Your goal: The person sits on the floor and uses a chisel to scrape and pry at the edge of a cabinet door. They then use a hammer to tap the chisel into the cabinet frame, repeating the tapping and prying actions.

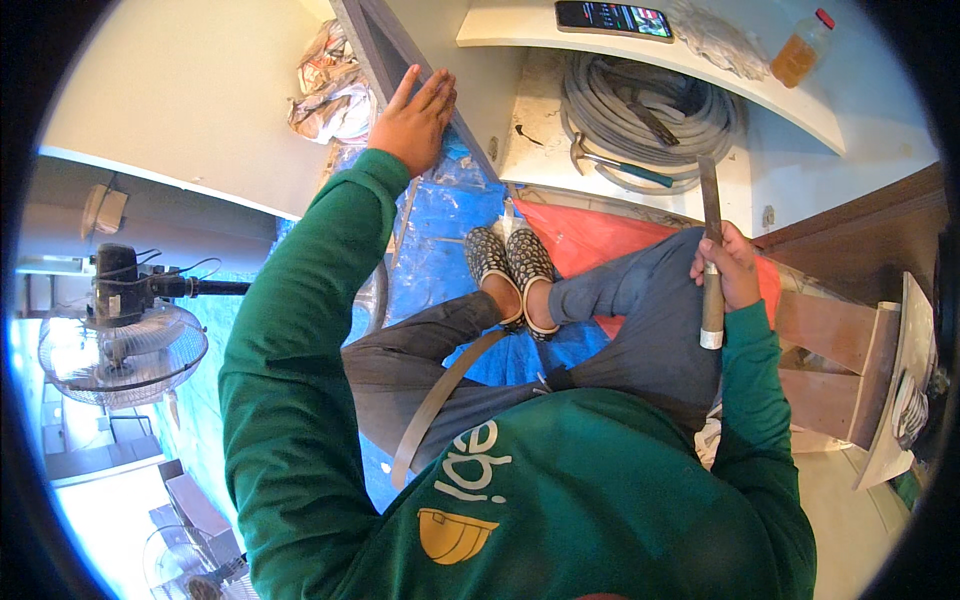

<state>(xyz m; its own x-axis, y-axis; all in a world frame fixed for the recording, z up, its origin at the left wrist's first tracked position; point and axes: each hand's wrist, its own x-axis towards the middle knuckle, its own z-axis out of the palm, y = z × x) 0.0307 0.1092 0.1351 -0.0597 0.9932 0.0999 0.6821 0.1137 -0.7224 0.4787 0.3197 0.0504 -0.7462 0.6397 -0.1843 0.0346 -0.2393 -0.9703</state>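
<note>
- Overhead, as I watch from my remote post, the left hand (412,125) lies against a grey-edged panel (472,143), fingers extended and slightly parted; whether the thumb hooks around the far side, I cannot tell.
- Meanwhile, the right hand (728,265) curls around the handle of a chisel-like tool (711,205), fingers closed about the shaft above its capped butt.
- The tool is held by the right thigh, blade pointing away from the body; the panel stands ahead and to the left, well apart from the blade.
- Beyond the knees, a claw hammer (622,166) rests in a pale compartment (540,170), beside a coil of grey hose (590,110) and below a shelf (520,36) bearing a phone (614,20).
- For steady work, I judge the left palm should bear evenly on the panel, with every finger clear of any pinch at its edge.
- On the right, I would favor a relaxed wrist and a firm wrap on the handle, the edge aimed away from the legs and the patterned clogs (510,265), and never toward the bracing hand.
</note>
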